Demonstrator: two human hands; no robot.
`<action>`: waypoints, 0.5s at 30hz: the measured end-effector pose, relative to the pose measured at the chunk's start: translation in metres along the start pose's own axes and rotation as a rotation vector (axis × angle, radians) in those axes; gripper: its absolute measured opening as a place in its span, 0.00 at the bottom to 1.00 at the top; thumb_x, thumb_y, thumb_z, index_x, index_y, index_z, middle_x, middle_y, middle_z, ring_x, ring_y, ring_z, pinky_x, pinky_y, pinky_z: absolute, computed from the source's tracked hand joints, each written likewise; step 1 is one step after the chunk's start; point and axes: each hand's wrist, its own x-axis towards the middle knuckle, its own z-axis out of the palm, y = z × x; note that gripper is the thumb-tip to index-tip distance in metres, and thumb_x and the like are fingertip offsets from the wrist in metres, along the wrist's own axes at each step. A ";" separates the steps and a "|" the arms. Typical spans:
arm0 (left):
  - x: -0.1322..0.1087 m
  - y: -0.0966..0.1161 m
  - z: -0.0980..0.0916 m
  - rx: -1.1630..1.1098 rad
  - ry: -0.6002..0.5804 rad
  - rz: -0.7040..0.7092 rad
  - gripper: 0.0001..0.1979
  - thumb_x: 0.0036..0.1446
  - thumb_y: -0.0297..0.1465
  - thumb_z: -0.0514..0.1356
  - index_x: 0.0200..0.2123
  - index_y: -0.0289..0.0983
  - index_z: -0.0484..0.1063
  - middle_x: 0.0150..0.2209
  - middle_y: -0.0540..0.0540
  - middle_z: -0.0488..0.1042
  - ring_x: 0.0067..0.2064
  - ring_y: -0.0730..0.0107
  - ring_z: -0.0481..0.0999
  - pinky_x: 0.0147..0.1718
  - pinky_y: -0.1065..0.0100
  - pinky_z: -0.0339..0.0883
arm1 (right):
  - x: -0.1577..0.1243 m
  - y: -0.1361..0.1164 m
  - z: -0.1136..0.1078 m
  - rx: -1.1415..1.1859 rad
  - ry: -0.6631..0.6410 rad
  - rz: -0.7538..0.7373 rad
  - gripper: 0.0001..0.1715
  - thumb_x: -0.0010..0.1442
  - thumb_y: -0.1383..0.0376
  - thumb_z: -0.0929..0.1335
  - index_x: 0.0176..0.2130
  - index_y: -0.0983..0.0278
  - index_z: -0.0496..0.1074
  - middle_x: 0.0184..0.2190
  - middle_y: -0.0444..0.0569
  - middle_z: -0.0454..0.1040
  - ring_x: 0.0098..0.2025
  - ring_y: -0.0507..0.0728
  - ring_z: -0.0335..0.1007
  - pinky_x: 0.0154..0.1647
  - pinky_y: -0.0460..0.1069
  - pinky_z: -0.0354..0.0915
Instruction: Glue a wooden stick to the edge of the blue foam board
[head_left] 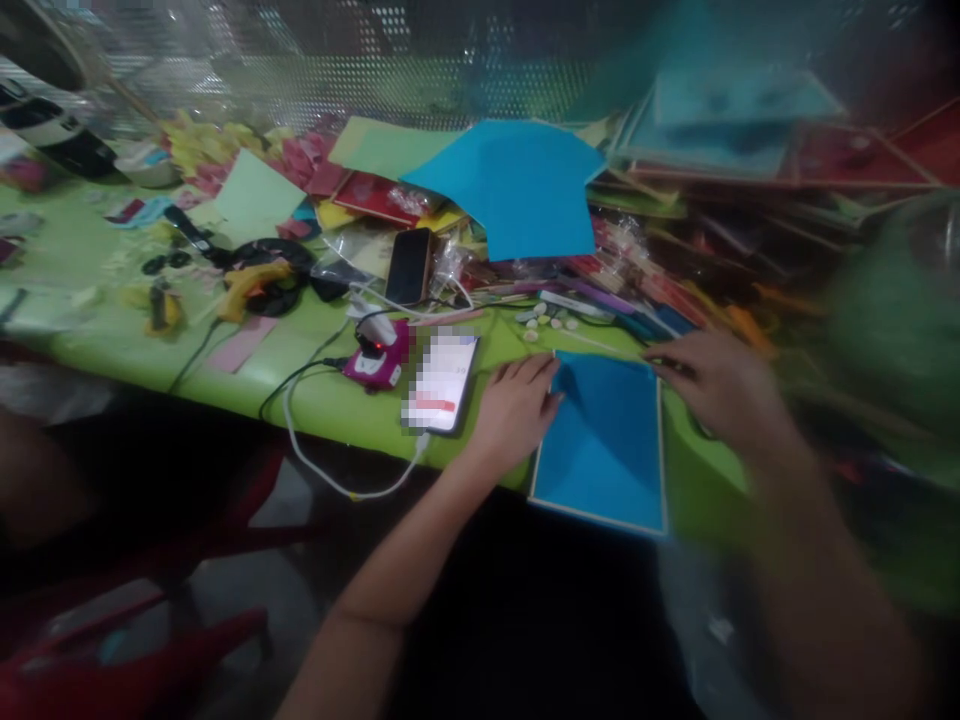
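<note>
A blue rectangular panel (pixel 604 440) with thin pale strips along its edges lies at the front edge of the green table, its lower end past the edge. My left hand (pixel 517 410) rests at its upper left corner, fingers bent against the blue surface. At the upper right corner is my right hand (pixel 712 390), its fingers pinched together near the end of a thin pale strip (pixel 615 346). What those fingers hold is too blurred to tell.
A lit phone (pixel 442 380) on a white cable and a magenta power adapter (pixel 375 360) lie left. Behind are a dark phone (pixel 409 265), blue sheets (pixel 532 190), sticks and a yellow glue gun (pixel 251 290). A red chair (pixel 187 635) stands below left.
</note>
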 end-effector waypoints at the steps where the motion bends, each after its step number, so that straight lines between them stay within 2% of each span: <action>1: 0.000 0.000 0.001 0.002 0.006 0.002 0.22 0.73 0.34 0.56 0.67 0.39 0.67 0.70 0.44 0.68 0.69 0.57 0.68 0.68 0.53 0.59 | 0.000 0.003 0.001 0.003 -0.018 -0.009 0.13 0.69 0.63 0.68 0.45 0.61 0.83 0.41 0.54 0.84 0.44 0.64 0.75 0.46 0.56 0.65; 9: 0.000 -0.001 0.001 0.009 0.004 0.005 0.22 0.73 0.34 0.57 0.67 0.40 0.67 0.69 0.44 0.68 0.69 0.57 0.68 0.67 0.52 0.61 | -0.002 0.008 0.004 -0.037 -0.102 -0.010 0.13 0.68 0.64 0.68 0.46 0.60 0.83 0.43 0.51 0.84 0.45 0.64 0.76 0.45 0.57 0.66; 15: 0.000 0.000 0.000 0.018 -0.015 -0.001 0.23 0.72 0.33 0.57 0.68 0.39 0.65 0.70 0.44 0.68 0.69 0.57 0.68 0.67 0.52 0.60 | 0.001 -0.001 0.003 -0.063 -0.089 -0.035 0.12 0.67 0.67 0.69 0.44 0.62 0.85 0.41 0.52 0.85 0.42 0.64 0.75 0.40 0.56 0.65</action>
